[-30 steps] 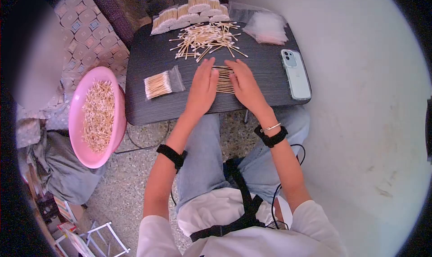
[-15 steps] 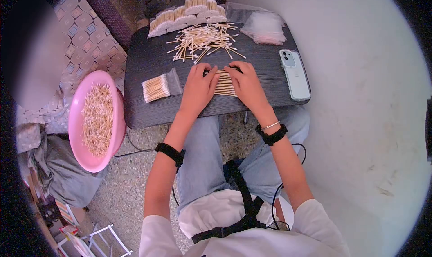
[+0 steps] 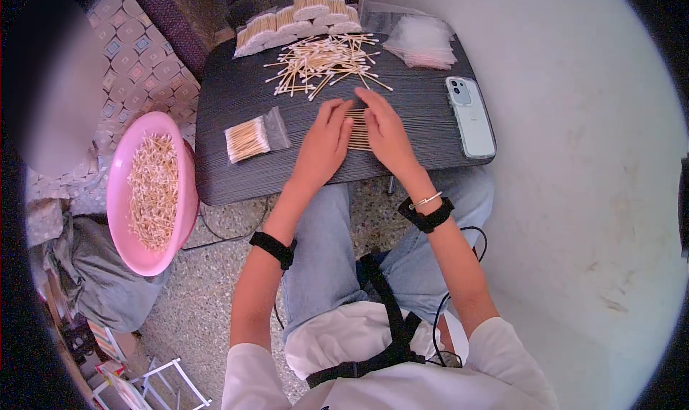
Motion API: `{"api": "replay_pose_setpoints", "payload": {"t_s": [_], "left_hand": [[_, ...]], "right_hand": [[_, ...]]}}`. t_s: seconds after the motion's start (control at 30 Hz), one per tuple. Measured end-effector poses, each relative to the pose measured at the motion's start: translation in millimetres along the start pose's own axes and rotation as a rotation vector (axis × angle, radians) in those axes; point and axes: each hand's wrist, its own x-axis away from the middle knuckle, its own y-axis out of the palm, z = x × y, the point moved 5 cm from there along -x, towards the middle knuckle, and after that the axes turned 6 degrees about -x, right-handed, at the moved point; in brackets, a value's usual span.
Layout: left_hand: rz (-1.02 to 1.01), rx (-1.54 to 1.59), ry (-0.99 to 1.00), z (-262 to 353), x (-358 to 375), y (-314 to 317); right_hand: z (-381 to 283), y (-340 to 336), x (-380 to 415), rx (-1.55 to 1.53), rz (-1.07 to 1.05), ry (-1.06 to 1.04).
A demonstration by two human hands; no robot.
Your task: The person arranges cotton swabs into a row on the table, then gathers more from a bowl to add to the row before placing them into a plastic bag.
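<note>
A row of cotton swabs [image 3: 359, 131] lies side by side on the dark table [image 3: 237, 184], between my two hands. My left hand [image 3: 324, 141] is cupped along the left ends of the row, and my right hand [image 3: 386, 136] along the right ends, so both sets of tips are hidden. The fingers of each hand are pressed together around the row. Beyond my hands spreads a loose pile of swabs [image 3: 323, 59]. To the left of my left hand sits a clear bag of swabs [image 3: 247, 139], lying flat.
Filled swab packs [image 3: 283, 26] are stacked at the table's back edge. Empty clear bags [image 3: 422, 42] lie at the back right, with a phone [image 3: 471, 119] at the right edge. A pink basin [image 3: 188, 194] full of swabs stands left of the table.
Both hands have shifted slightly, drawing closer together along the row's ends. The right fingers have straightened and now reach farther toward the loose pile.
</note>
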Motion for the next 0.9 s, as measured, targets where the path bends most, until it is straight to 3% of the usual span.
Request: {"api": "replay_pose_setpoints", "payload": {"t_s": [0.2,0.33,0.43,0.47,0.63,0.77,0.9], "left_hand": [[0.286,0.307,-0.088,-18.9,-9.5,-3.0],[0.202,0.499,-0.113,-16.0,-9.7,10.1],[0.217,0.704,-0.164,-24.6,-7.3,4.4],[0.196,0.661,-0.144,-26.9,-3.4,-1.8],[0.019,-0.194,0.156,-7.8,26.0,-13.0],[-0.173,-0.677,0.309,2.5,50.1,-4.8],[-0.171,-0.664,0.283,4.5,55.7,-3.6]], "right_hand": [[6.1,3.4,2.8,-0.063,0.133,0.084],[1.0,18.9,-1.8,-0.074,0.112,0.109],[4.8,13.5,1.3,-0.263,0.066,0.181],[1.5,9.3,3.8,-0.152,0.031,0.126],[-22.6,-0.2,33.1,0.361,-0.161,-0.077],[-37.1,2.8,54.2,0.646,-0.287,-0.095],[-38.9,5.4,60.9,0.75,-0.323,-0.102]]}}
